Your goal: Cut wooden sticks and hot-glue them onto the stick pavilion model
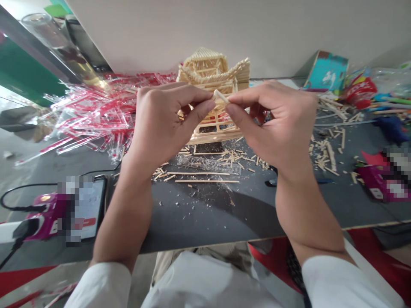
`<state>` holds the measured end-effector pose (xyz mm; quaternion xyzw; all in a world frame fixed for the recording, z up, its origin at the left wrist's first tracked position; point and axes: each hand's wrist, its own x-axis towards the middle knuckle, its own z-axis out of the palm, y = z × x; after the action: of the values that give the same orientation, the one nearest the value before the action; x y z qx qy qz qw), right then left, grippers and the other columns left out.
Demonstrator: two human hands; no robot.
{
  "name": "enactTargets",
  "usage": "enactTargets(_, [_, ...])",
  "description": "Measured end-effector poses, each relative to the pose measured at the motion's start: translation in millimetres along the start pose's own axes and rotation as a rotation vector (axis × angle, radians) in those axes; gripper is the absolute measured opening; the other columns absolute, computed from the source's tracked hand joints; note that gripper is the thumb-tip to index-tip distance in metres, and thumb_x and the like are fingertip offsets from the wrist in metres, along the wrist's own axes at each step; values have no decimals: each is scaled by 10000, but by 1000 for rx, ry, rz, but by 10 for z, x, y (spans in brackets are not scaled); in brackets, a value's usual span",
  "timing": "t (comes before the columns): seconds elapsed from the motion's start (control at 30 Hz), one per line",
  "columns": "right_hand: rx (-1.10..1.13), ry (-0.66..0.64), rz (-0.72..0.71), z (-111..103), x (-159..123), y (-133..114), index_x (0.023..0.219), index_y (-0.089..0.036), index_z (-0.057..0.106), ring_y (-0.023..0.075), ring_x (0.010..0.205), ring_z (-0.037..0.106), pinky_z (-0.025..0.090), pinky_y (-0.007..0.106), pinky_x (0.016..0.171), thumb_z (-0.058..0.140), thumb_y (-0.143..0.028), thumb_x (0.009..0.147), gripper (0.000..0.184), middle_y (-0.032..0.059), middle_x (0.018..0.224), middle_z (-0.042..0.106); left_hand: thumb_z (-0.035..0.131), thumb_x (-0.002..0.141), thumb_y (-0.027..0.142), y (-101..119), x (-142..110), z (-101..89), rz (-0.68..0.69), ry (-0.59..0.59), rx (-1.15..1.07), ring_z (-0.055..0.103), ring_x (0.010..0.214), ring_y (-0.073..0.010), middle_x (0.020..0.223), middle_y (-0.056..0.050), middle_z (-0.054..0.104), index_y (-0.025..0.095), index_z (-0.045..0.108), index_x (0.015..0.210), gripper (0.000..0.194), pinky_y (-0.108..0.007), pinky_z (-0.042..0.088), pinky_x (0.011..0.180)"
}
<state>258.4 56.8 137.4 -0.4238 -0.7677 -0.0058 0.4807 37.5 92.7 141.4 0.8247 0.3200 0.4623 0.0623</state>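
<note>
A short pale wooden stick (221,96) is raised in front of me between my two hands. The thumb and forefinger of my right hand (276,122) pinch its near end. My left hand (163,124) is closed at the far end, thumb and forefinger pressed together on its tip. Just behind the fingers stands a model house (213,64) built of thin wooden sticks, with a curved roof and an open frame; my hands hide part of it. Below lie two long thin sticks (207,181), a clear plastic strip (208,163) and many cut stick bits (234,156).
A heap of red-and-clear plastic packaging (96,111) lies left, near a tall clear bottle (58,47). A phone (91,207) and a purple box with cables (45,214) rest front left. Rightward are a turquoise box (327,72), more stick scraps (324,154) and another purple box (374,182).
</note>
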Motion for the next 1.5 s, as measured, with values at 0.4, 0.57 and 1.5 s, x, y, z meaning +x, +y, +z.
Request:
enactTargets(0.4, [-95, -43, -112, -81, -46, -77, 968, -229, 773, 183, 785, 679, 563, 363, 825, 669, -309, 1048, 154, 37, 864, 782, 789, 956, 456, 149, -73, -35, -81, -1, 31, 630, 600, -154, 838, 38, 796, 300, 806, 979, 158, -384, 584, 663])
enactTargets(0.57, [-96, -143, -136, -172, -155, -186, 1000, -198, 777, 182, 801, 664, 542, 372, 824, 648, -276, 1054, 160, 41, 855, 770, 777, 964, 381, 216, -132, -107, -23, -73, 65, 538, 539, -125, 701, 29, 719, 240, 766, 871, 168, -344, 534, 641])
enactTargets(1.5, [460, -446, 409, 614, -1159, -225, 921, -178, 789, 136, 658, 611, 477, 289, 656, 719, -364, 964, 204, 36, 817, 764, 635, 1037, 304, -67, -1605, 160, -445, -195, -170, 726, 593, -118, 873, -25, 828, 213, 836, 1105, 230, -246, 609, 657])
